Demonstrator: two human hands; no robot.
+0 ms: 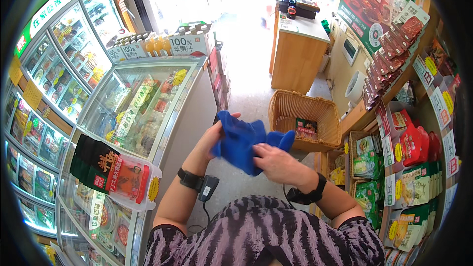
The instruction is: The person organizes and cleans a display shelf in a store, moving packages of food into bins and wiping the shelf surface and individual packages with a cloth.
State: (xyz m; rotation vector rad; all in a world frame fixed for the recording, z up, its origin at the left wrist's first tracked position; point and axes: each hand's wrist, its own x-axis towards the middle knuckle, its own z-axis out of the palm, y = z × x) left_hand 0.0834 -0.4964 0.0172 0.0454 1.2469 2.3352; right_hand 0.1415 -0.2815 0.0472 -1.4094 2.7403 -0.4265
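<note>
A crumpled blue cloth (pixel 242 142) hangs in the air in front of me, bunched and slightly blurred. My left hand (pixel 214 136) grips its left side, with some fingers hidden behind the fabric. On the right, my right hand (pixel 275 160) pinches the cloth's lower right part between thumb and fingers. Both wrists wear black straps, and a small dark device (pixel 209 188) with a cable sits at the left one. Off to my left, a clear plastic bin (pixel 153 188) holding packaged food pouches (pixel 111 171) rests on the glass top of a chest freezer (pixel 147 151).
A wicker basket (pixel 305 96) with a packet inside stands ahead on the right, near a wooden counter (pixel 299 51) bearing a scanner. Shelves of bagged goods (pixel 414 188) line my right side. Glass-door refrigerators (pixel 59 62) run along the left. Boxed juice bottles (pixel 159 44) stand beyond the freezer.
</note>
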